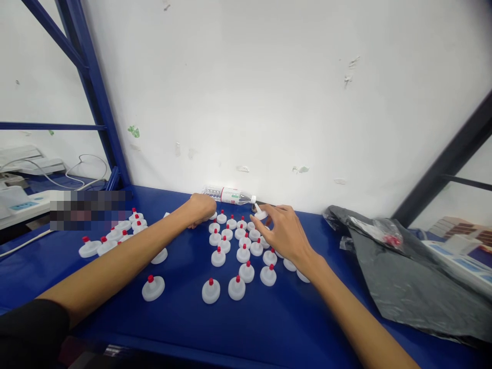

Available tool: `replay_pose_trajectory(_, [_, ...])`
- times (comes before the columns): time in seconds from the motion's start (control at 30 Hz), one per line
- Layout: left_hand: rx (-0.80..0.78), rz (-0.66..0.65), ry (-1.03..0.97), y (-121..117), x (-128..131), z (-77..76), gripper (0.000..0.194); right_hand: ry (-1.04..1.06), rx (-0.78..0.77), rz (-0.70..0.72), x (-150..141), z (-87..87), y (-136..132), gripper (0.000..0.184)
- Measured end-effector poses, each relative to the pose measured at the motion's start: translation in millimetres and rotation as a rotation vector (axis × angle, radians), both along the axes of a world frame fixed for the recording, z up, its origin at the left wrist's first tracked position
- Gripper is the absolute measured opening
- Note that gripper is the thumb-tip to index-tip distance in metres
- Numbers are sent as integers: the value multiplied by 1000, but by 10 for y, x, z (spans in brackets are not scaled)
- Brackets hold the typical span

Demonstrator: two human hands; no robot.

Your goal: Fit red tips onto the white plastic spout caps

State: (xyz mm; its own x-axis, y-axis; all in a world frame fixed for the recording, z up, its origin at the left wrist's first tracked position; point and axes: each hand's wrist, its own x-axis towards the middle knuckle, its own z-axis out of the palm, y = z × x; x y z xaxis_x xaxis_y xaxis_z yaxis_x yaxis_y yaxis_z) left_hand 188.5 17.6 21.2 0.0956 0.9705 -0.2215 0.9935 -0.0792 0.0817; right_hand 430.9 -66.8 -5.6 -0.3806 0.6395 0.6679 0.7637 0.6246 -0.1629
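On the far left, behind a blue steel upright [98, 97], pale plastic equipment and a white cable [82, 166] sit on a neighbouring bench. Now the glossy blue worktop [269, 323] opens out, backed by a scuffed white wall [269, 92] flecked with tape scraps. First cluster of caps [115, 237]: round, white, smooth plastic discs, each with a small red nozzle tip, loosely scattered. Left hand [202, 207] comes next, curled knuckles-up at the back of the table among the caps; whether it grips anything, I cannot tell. Just behind it lies a clear water bottle [230, 195] on its side against the wall. Centre stage, the tidy group [240, 246], caps standing upright in rough rows. Right hand [284, 233] hovers over the group's far edge, fingers spread, fingertips pinching one tilted cap [260, 212]. Over on the right, a crumpled, shiny black plastic bag [407, 277], with clear film [378, 230] and something red on top.
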Motion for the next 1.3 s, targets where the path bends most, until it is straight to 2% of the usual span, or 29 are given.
replay_pose_trajectory(0.13, [-215, 122, 200, -105, 106, 117, 25, -3, -3, -1, 3, 3, -9, 26])
replay_pose_trajectory(0.23, [-266, 92, 220, -229, 152, 270, 22, -3, -4, -6, 2, 0, -16, 26])
replay_pose_trajectory(0.37, [-248, -65, 108, -382, 173, 503, 9, -6, -1, -5, -1, -9, -15, 27])
replay_pose_trajectory(0.43, [-207, -214, -3, -430, 189, 592, 3, -15, -1, 2, -1, -14, -7, 29])
replay_pose_trajectory(0.53, [-37, -492, -215, -468, 225, 666, 14, -32, -4, 12, 3, -25, 9, 32])
replay_pose_trajectory(0.6, [70, -606, -317, -479, 246, 686, 20, -38, -7, 8, 7, -30, 18, 35])
replay_pose_trajectory(0.67, [104, -666, -384, -487, 262, 695, 23, -43, -10, 1, 12, -30, 22, 37])
replay_pose_trajectory(0.87, [145, -752, -490, -498, 325, 677, 23, -65, -27, 5, 13, -13, 21, 37])
replay_pose_trajectory(1.03, [242, -768, -439, -528, 401, 643, 18, -73, -30, 10, 13, -15, 30, 35])
replay_pose_trajectory(1.3, [330, -736, -386, -611, 428, 679, 20, -46, -4, -9, 8, -14, 14, 40])
